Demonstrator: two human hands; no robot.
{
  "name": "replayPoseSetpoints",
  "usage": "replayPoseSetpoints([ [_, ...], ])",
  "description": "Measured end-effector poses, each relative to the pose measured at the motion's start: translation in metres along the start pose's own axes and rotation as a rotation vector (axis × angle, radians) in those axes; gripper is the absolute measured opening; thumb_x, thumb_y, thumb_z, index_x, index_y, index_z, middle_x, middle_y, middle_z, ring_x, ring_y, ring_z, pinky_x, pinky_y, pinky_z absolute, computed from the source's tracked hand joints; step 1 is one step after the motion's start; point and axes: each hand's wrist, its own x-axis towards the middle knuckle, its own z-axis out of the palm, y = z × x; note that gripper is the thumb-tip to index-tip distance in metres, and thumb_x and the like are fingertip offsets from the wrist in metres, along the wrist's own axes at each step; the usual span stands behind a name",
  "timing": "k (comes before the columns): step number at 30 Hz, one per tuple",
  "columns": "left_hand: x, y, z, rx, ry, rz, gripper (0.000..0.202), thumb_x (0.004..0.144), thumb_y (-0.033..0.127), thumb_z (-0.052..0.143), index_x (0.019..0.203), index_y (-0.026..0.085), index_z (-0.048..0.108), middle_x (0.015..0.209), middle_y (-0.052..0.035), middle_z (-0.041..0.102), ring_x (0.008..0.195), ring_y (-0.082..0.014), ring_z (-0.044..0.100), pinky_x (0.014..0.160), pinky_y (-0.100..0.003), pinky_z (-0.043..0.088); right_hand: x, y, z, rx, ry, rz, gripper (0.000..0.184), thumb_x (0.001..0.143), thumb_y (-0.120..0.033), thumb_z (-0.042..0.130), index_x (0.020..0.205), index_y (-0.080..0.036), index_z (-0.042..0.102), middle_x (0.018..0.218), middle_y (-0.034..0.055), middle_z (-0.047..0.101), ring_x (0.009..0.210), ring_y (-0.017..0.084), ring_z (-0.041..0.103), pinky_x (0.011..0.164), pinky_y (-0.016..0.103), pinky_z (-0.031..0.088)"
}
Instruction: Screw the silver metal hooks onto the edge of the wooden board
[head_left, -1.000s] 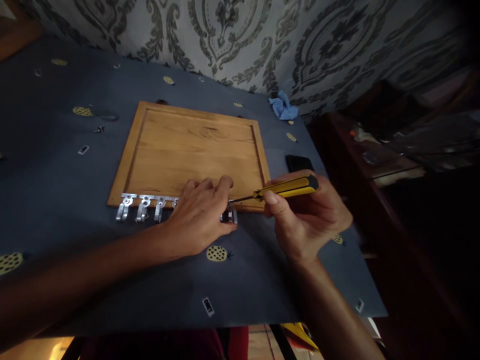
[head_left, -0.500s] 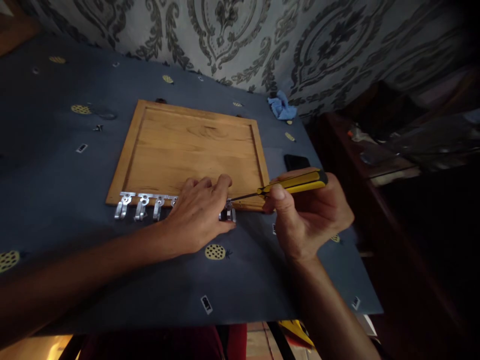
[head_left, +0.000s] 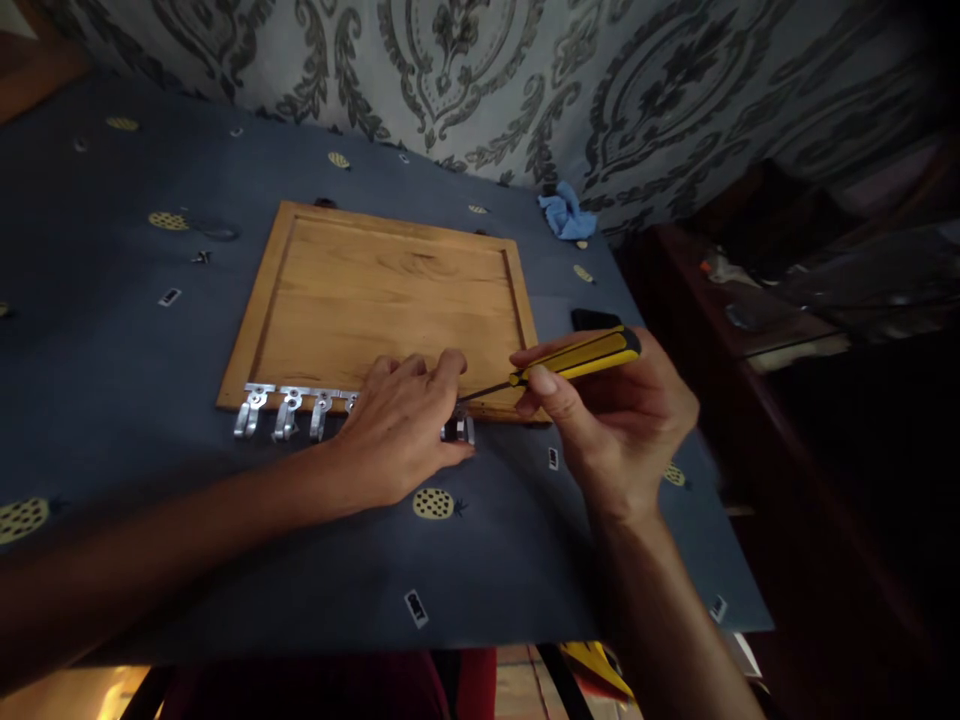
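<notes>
A framed wooden board (head_left: 397, 300) lies flat on the table, with a metal hook rail (head_left: 291, 402) along its near edge. My left hand (head_left: 401, 430) grips the rail and the board's near edge, covering the middle hooks; its thumb is by the rightmost hook (head_left: 466, 430). In my right hand (head_left: 622, 420) is a screwdriver (head_left: 577, 358) with a yellow and black handle, held between thumb and fingers. Its shaft slants down leftward to the rail by my left fingers. Whether the tip sits in a screw is hidden.
A blue cloth (head_left: 568, 212) lies at the table's far right corner, a dark flat object (head_left: 595, 320) beyond my right hand. A small metal piece (head_left: 202, 257) lies left of the board. The patterned tablecloth (head_left: 300, 580) ends at the front edge; dark furniture (head_left: 675, 270) stands right.
My right hand and the screwdriver have shifted slightly left, and the handle has turned a little in the fingers. My left hand stays in place on the rail.
</notes>
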Motion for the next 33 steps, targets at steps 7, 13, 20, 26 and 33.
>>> replayPoseSetpoints([
  [7, -0.0013, 0.001, -0.001, 0.001, -0.02, -0.003, 0.055, 0.081, 0.035, 0.078, 0.121, 0.016, 0.045, 0.112, -0.0119, 0.069, 0.114, -0.0324, 0.062, 0.094, -0.046, 0.043, -0.0014, -0.0004, -0.0016, -0.004, -0.047, 0.041, 0.012, 0.079, -0.024, 0.08, 0.091, -0.024, 0.076, 0.089, 0.0, 0.077, 0.057, 0.011, 0.067, 0.053, 0.026, 0.062],
  [13, -0.0015, -0.0016, 0.0013, 0.001, 0.02, 0.02, 0.057, 0.079, 0.036, 0.08, 0.12, 0.016, 0.046, 0.11, -0.0097, 0.07, 0.112, -0.0326, 0.062, 0.092, -0.045, 0.043, -0.0033, -0.0017, -0.0021, -0.004, 0.067, -0.028, 0.009, 0.081, -0.023, 0.078, 0.09, -0.026, 0.076, 0.086, -0.0016, 0.074, 0.052, 0.008, 0.061, 0.047, 0.023, 0.056],
  [20, -0.0006, 0.001, 0.0001, 0.006, -0.013, 0.004, 0.059, 0.08, 0.037, 0.08, 0.121, 0.015, 0.045, 0.111, -0.0114, 0.069, 0.113, -0.033, 0.062, 0.093, -0.046, 0.043, -0.0028, 0.0031, -0.0048, -0.1, 0.009, -0.041, 0.006, 0.083, -0.025, 0.077, 0.086, -0.024, 0.072, 0.086, -0.0022, 0.074, 0.053, 0.008, 0.062, 0.05, 0.024, 0.055],
  [26, -0.0017, 0.0004, -0.0001, 0.009, -0.005, -0.002, 0.057, 0.08, 0.037, 0.079, 0.121, 0.016, 0.045, 0.111, -0.0111, 0.069, 0.112, -0.033, 0.062, 0.093, -0.046, 0.044, -0.0023, 0.002, -0.0038, -0.114, -0.01, 0.002, 0.01, 0.079, -0.026, 0.08, 0.084, -0.024, 0.071, 0.082, -0.0026, 0.073, 0.054, 0.009, 0.061, 0.049, 0.024, 0.053],
  [33, -0.002, -0.0007, 0.0024, 0.015, 0.033, 0.015, 0.055, 0.078, 0.036, 0.079, 0.118, 0.017, 0.047, 0.109, -0.0106, 0.07, 0.107, -0.0328, 0.063, 0.092, -0.046, 0.044, 0.0021, -0.0043, -0.0032, -0.025, -0.023, 0.066, 0.024, 0.071, -0.034, 0.087, 0.078, -0.023, 0.068, 0.073, -0.0032, 0.072, 0.048, 0.01, 0.061, 0.045, 0.024, 0.055],
])
